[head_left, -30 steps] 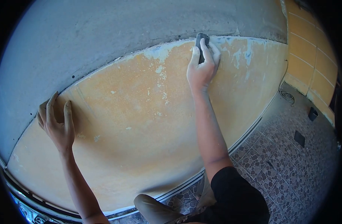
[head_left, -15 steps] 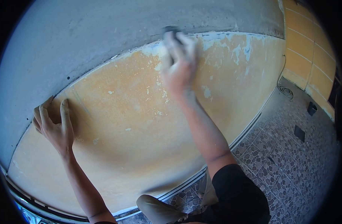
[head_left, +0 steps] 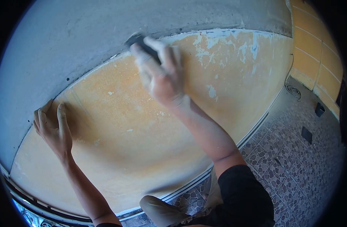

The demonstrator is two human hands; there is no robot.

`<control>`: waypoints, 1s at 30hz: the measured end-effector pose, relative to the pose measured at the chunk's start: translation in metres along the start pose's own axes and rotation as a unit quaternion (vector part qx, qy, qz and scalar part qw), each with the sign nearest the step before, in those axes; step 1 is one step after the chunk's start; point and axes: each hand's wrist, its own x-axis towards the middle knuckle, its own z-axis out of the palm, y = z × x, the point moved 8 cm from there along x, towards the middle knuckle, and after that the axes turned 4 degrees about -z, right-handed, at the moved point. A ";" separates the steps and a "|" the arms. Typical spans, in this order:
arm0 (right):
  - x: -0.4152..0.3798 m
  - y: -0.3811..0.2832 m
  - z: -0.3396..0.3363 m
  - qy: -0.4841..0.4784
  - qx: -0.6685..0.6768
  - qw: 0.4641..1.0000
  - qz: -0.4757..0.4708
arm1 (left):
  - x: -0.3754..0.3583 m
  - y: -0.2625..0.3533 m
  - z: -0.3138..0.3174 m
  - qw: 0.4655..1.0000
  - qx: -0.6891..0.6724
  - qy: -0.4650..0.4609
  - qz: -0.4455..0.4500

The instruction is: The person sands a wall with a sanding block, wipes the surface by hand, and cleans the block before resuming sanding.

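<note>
Under the fingers of my right hand (head_left: 160,75) is a dark, flat piece of sandpaper (head_left: 135,41), its far end reaching over the wall's upper edge. The hand is pale with dust and slightly blurred; its palm side is hidden. It presses on the yellow wall (head_left: 120,151), where paint is worn to pale patches near the top. My left hand (head_left: 54,130) rests at the wall's upper left edge, fingers spread and holding nothing, fingertips touching the border with the grey surface (head_left: 86,34).
Patterned tiles cover the floor (head_left: 287,170) at the right. On it are a coiled cord or hose (head_left: 293,91), a small black cup (head_left: 319,109) and a dark square piece (head_left: 306,135). A yellow tiled wall (head_left: 310,41) stands beyond. My bent knee (head_left: 156,210) is close to the wall's foot.
My right hand has slid left along the wall's upper edge with the sandpaper under its fingers. My left hand stays at about the same spot.
</note>
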 end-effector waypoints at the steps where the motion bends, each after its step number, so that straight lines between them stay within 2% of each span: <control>1: 0.007 0.015 -0.011 -0.014 -0.032 0.999 0.001 | -0.001 -0.001 -0.001 1.000 -0.016 -0.013 -0.006; 3: 0.007 0.088 -0.027 0.042 -0.105 0.988 0.106 | 0.001 0.003 0.000 1.000 0.004 -0.001 0.002; 4: 0.002 0.116 -0.039 0.087 -0.090 0.978 0.165 | 0.000 0.007 0.001 1.000 0.022 0.006 0.009; 6: 0.003 0.099 -0.035 0.112 -0.068 0.968 0.215 | -0.001 0.008 0.003 0.999 0.034 0.012 -0.006; 8: 0.010 0.025 -0.010 0.041 -0.055 0.993 0.097 | 0.001 0.010 0.005 0.999 0.033 0.018 -0.006; 9: 0.003 -0.011 -0.001 0.013 -0.005 0.999 0.050 | 0.000 0.011 0.005 0.999 0.031 0.017 -0.007; 11: -0.006 -0.036 0.005 -0.039 0.055 0.997 -0.028 | 0.003 0.010 0.000 1.000 0.005 0.007 0.005; 12: -0.006 -0.018 -0.001 -0.037 0.051 0.998 -0.026 | 0.004 0.009 -0.002 1.000 0.003 0.006 0.010; 14: 0.005 0.049 -0.021 -0.024 -0.097 0.994 -0.037 | 0.005 0.008 -0.001 0.999 0.017 -0.020 0.026; 16: -0.001 0.151 -0.046 0.080 -0.076 0.981 0.162 | 0.009 0.010 0.000 0.999 0.022 -0.019 0.028; 17: -0.002 0.145 -0.044 0.074 -0.076 0.981 0.162 | 0.007 0.011 0.000 0.999 0.030 -0.022 0.029; 19: 0.002 0.109 -0.031 0.066 -0.079 0.985 0.136 | 0.004 0.010 -0.001 0.999 0.027 -0.026 0.020; 21: -0.008 0.008 -0.010 -0.015 0.007 1.000 -0.013 | 0.006 0.010 -0.001 1.000 0.018 -0.019 0.016; 22: -0.019 -0.020 -0.003 -0.044 0.070 0.994 -0.071 | 0.005 0.007 -0.001 1.000 0.017 -0.024 0.009; 23: -0.019 -0.014 -0.005 -0.072 0.059 0.992 -0.080 | 0.006 0.006 -0.001 0.999 0.019 -0.030 0.007; 24: -0.020 -0.004 -0.011 -0.101 0.050 0.990 -0.087 | 0.007 0.008 -0.003 0.999 0.018 -0.031 0.012; 26: -0.006 0.078 -0.030 -0.014 -0.039 0.999 -0.020 | 0.008 0.009 -0.005 0.998 0.004 -0.068 0.011; 28: -0.010 0.185 -0.067 0.088 -0.067 0.981 0.160 | 0.012 0.010 -0.010 0.997 0.012 -0.070 0.021; 30: -0.021 0.207 -0.069 0.093 -0.090 0.973 0.190 | 0.013 0.011 -0.008 0.997 -0.001 -0.073 0.025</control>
